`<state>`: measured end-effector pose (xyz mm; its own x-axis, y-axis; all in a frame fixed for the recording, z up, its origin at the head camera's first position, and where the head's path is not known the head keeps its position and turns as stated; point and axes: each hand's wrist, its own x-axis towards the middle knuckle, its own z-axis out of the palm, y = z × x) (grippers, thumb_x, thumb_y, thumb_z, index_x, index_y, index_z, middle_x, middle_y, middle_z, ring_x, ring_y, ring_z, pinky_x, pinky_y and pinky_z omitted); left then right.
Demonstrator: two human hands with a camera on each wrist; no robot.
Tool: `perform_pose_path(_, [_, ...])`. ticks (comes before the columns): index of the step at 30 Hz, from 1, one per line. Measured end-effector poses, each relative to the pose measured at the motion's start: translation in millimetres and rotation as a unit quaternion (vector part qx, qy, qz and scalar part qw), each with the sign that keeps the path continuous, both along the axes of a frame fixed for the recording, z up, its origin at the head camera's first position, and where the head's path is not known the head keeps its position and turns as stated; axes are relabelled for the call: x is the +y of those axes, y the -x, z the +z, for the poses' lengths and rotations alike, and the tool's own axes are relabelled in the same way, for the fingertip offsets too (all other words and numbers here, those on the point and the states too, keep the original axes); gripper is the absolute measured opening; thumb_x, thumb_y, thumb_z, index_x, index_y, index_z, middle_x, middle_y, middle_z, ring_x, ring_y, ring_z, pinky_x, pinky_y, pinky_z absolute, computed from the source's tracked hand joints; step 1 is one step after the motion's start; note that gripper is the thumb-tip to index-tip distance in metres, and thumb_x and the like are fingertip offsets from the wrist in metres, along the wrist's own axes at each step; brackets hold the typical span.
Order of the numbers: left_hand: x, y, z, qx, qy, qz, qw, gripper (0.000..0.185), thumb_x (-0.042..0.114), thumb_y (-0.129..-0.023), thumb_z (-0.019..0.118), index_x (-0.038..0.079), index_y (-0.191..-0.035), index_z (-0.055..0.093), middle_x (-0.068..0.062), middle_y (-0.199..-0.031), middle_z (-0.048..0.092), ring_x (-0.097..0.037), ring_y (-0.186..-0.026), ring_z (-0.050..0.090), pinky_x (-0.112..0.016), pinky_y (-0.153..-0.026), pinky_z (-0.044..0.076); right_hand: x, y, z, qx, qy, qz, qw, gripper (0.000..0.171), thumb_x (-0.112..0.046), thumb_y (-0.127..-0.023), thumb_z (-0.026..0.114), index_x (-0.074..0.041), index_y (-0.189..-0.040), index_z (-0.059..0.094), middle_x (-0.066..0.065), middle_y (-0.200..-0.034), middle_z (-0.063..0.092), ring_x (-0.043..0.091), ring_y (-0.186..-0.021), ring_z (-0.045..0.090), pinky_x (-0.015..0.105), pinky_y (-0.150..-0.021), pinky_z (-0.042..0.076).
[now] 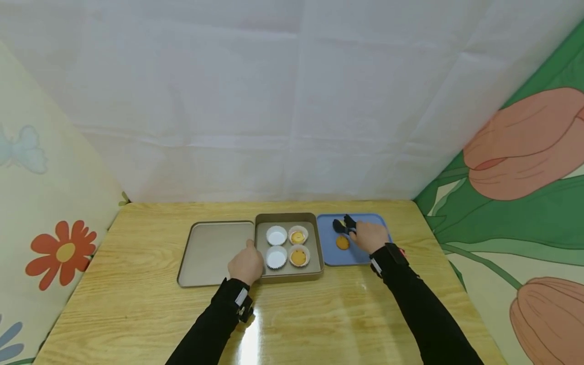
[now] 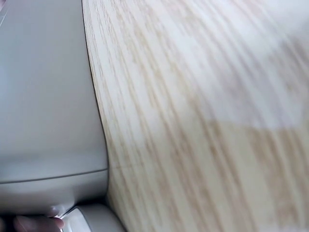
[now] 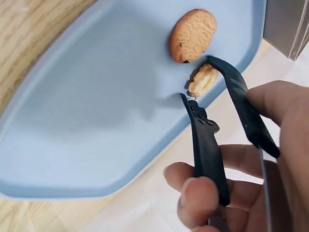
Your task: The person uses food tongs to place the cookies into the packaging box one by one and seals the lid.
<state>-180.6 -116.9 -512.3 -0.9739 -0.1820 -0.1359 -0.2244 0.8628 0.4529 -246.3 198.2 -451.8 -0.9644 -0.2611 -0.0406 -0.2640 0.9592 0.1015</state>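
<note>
Right hand (image 3: 260, 164) grips tongs (image 3: 212, 145) pinching a cookie (image 3: 203, 79).

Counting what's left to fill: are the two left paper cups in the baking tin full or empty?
Empty: both left paper cups show bare white bottoms.

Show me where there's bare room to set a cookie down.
The flat lid left of the box is bare. The blue tray is bare beyond the cookie. The box is crowded with four paper cups.
</note>
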Motion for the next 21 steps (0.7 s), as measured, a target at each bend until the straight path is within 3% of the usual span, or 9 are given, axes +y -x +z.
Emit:
perform_pose_path(13, [-0.4,0.9,-2.7,-0.003,0.000,0.002,1.0000,0.042,0.016,-0.093,0.035,-0.002,-0.131,0.039,-0.010,-0.054,0.049,-0.025,-0.050,0.050,-0.042,-0.046,0.040,3.9,10.2,-4.0,0.025,0.027,0.053,0.998,0.029,-0.024,-0.084,0.064,-0.007,-0.065,0.051,0.004,-0.051,0.041,0.020,-0.044,0.043,0.034,-0.045,0.035])
perform_pose_path(21, [0.1,0.2,-2.8,0.007,-0.001,0.005,1.0000,0.041,0.015,-0.093,0.035,-0.002,-0.129,0.040,-0.011,-0.056,0.051,-0.027,-0.050,0.052,-0.042,-0.046,0.040,6.4,6.7,2.0,-0.003,0.052,0.049,0.997,0.030,-0.022,-0.086,0.063,-0.008,-0.063,0.050,0.003,-0.053,0.044,0.017,-0.045,0.045,0.031,-0.047,0.036])
